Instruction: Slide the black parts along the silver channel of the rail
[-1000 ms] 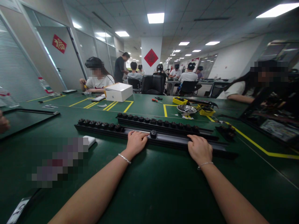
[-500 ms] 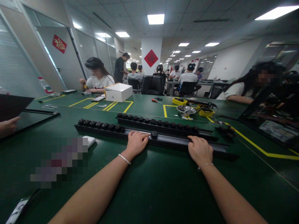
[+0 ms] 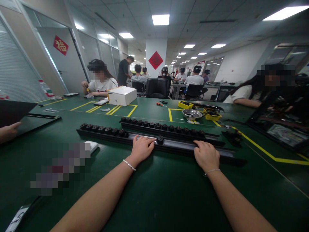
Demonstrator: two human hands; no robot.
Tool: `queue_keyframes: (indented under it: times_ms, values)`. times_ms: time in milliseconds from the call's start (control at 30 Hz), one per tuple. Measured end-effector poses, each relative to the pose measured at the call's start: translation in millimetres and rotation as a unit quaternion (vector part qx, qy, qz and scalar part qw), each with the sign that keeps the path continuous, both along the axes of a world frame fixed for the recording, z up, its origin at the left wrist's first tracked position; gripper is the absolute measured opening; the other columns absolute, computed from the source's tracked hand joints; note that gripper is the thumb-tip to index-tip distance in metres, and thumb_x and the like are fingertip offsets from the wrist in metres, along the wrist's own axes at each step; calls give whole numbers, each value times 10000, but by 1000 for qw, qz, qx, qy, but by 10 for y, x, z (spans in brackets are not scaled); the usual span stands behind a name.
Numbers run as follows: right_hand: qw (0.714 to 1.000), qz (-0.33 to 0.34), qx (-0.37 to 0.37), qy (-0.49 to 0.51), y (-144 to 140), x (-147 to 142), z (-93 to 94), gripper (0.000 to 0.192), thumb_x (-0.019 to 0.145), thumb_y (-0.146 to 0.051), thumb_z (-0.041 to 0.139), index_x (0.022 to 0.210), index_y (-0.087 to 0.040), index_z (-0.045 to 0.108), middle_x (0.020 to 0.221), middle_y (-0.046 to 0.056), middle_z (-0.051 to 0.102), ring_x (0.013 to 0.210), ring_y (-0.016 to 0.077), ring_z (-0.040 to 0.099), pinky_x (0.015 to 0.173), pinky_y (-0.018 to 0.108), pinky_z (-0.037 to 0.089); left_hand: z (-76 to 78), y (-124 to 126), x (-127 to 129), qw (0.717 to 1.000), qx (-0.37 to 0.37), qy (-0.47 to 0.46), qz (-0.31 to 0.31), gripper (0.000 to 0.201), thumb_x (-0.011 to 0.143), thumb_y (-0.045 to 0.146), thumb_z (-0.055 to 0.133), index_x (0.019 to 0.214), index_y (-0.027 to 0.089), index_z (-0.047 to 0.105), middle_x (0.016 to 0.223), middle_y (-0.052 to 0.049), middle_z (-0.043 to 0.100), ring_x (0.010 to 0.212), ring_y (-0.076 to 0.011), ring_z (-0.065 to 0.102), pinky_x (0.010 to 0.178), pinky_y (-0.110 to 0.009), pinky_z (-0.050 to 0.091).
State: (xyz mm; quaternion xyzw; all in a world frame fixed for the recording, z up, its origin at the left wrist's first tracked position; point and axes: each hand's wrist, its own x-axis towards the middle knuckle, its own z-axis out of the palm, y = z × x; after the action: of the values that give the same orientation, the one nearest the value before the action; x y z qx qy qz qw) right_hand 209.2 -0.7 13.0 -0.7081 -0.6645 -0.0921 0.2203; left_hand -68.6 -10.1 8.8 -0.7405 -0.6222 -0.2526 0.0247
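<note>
We have both palms down on the near black rail (image 3: 178,145), which lies flat across the green table (image 3: 154,193). Left hand (image 3: 141,149) rests on the rail's near edge, fingers spread and draped over the channel, not pinching anything. Right hand (image 3: 207,155) does the same further along to the right, fingers flat on top; its fingertips hide the rail's surface beneath them. Between the 2 hands, just right of the left fingertips, 1 small black module (image 3: 159,140) sits in the channel, touched by neither hand as far as we can tell. Left of the left hand, a row of black modules (image 3: 103,129) fills the rail; we can't count them reliably. Just behind our grip, a second rail (image 3: 166,127) runs parallel, loaded with modules along its length. Right end of the near rail blurs into the dark mat. Left of the left forearm, a white pad (image 3: 91,146) is partly covered by a pixelated patch. Far left, another person's hand (image 3: 8,132) is cut off at the frame edge.
</note>
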Motion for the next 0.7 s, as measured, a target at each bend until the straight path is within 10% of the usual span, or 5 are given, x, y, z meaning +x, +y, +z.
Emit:
queue_keyframes:
  times_ms: [700]
  values:
    - [1000,2,7,-5,10,11,-25,431,809,-203,348,1133,-235,630,1207,35,614,1112,210,497,901,387,380,-6,-14,33,1000,10,8,-17,313,894,361,406,1080,336,656,1006,-5,691,1012,-209,552,1079,-509,161]
